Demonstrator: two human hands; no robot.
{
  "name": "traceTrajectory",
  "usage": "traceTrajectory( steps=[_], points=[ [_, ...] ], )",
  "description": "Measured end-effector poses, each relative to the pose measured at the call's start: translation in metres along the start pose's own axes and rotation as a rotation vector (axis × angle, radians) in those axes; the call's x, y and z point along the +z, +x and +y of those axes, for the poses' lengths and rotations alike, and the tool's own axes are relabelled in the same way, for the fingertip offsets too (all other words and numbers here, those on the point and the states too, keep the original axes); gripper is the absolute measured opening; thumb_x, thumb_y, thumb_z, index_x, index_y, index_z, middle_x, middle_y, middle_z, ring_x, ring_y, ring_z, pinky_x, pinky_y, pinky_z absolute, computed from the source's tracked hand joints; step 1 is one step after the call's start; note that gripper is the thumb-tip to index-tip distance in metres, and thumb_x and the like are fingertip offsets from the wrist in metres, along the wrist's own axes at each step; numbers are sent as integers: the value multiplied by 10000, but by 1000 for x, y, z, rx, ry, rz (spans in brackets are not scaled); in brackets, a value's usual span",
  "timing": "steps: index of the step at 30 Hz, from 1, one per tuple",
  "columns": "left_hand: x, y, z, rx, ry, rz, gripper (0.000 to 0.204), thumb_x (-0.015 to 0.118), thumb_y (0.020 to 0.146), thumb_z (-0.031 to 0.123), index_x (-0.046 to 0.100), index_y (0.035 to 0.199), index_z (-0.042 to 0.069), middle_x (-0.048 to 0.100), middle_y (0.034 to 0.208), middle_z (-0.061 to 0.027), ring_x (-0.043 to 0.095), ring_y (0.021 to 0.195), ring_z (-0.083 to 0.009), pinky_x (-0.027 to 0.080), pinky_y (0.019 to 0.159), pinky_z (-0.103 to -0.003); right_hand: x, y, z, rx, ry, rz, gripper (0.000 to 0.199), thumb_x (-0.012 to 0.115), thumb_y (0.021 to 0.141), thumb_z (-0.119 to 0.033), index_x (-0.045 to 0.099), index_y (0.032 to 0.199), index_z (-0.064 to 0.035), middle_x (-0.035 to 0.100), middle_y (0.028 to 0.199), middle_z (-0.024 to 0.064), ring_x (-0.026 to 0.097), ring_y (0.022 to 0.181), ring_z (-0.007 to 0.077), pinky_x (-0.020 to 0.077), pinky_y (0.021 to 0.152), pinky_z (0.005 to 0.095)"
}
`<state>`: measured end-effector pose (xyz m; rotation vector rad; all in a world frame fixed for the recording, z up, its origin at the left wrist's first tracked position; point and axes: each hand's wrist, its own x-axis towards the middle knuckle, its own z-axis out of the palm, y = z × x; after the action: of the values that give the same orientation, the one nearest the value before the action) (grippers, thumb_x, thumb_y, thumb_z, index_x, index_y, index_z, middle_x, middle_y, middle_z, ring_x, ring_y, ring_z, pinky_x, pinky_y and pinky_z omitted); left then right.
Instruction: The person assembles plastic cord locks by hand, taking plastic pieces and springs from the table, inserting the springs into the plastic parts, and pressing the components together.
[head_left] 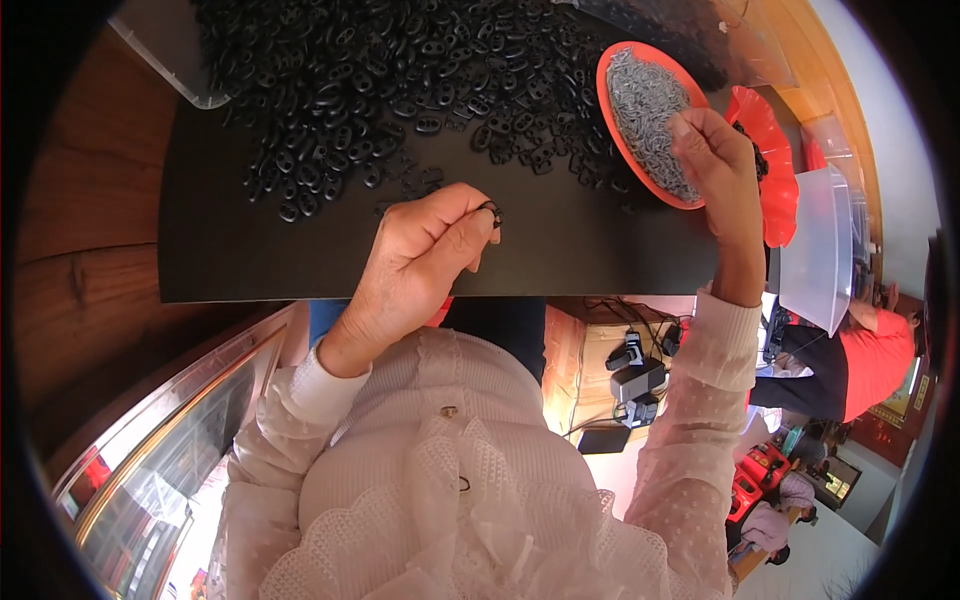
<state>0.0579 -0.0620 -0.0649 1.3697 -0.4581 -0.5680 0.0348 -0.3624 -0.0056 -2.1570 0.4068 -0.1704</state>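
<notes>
**Hands at the parts pile**

The left hand (425,250) pinches a black ring (489,210) at its fingertips, the black pile (400,70) just beyond. The right hand (715,150) rests curled on the orange dish (612,62) of grey pieces (645,95); its grip is unclear.

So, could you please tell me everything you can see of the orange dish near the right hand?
The orange dish is a shallow, round, plastic-looking tray, tilted toward the camera on the black mat. It is heaped with small grey metal-looking pieces. The right hand reaches into its lower edge, fingertips in the pieces. A second orange dish lies just beyond it.
</notes>
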Motion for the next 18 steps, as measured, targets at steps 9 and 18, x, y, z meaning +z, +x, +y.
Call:
traceTrajectory(
  steps=[9,18],
  points=[
    [-2,-2,0,-39,-99,20,132,553,940,97,599,876,-8,583,744,-4,501,620,-55,405,553,-205,82,-46,-49,-73,285,-328,142,621,915,-162,635,889,-23,574,702,-35,488,636,26,389,555,191],
    [-5,-4,2,-40,-155,17,117,532,926,55,606,868,-14,588,748,-8,507,630,-52,391,543,-202,82,-37,-41,-52,306,-209,190,624,919,-213,635,852,-35,541,658,-45,436,571,21,357,509,193]
  ],
)
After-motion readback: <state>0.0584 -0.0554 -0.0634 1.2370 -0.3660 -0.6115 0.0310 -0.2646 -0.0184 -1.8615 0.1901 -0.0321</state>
